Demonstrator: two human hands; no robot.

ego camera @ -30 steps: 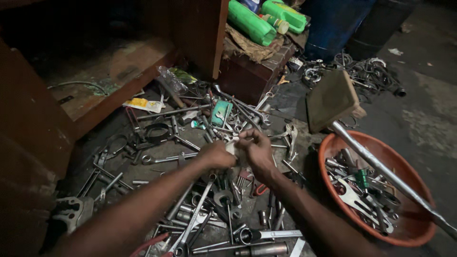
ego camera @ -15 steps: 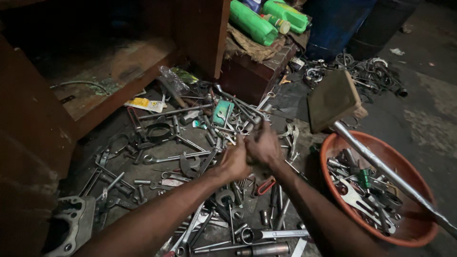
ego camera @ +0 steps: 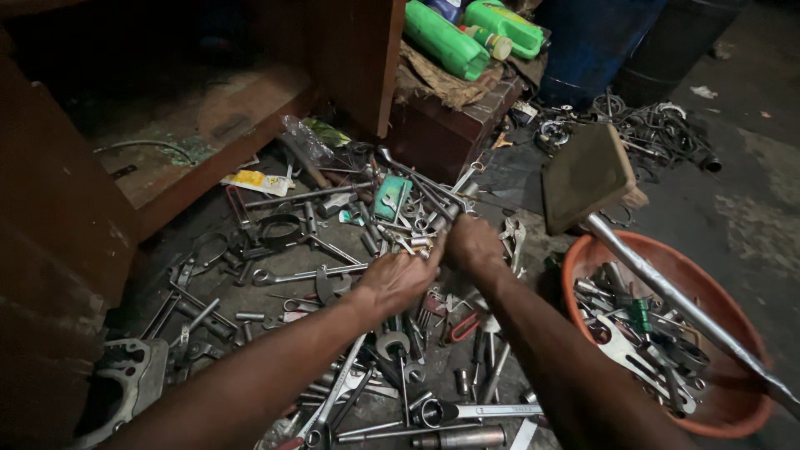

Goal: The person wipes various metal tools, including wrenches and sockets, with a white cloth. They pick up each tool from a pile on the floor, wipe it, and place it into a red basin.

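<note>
My left hand (ego camera: 398, 280) and my right hand (ego camera: 472, 244) are side by side, knuckles up, over a heap of spanners and wrenches (ego camera: 333, 275) on the dark floor. Both have their fingers curled in, and they meet at a small metal piece (ego camera: 435, 243) gripped between them. Most of that piece is hidden by the fingers. Long chrome wrenches (ego camera: 421, 183) lie just beyond the right hand. A ring spanner (ego camera: 308, 273) lies left of the left hand.
An orange bowl (ego camera: 727, 398) of small tools sits at the right, with a long metal bar (ego camera: 679, 304) across it. A wooden shelf unit (ego camera: 208, 125) stands on the left. Green bottles (ego camera: 454, 37) rest on a box at the back. A metal casting (ego camera: 125, 387) lies at lower left.
Both hands have moved a little to the right and away from me over the heap, drawing closer together with fingers closed.
</note>
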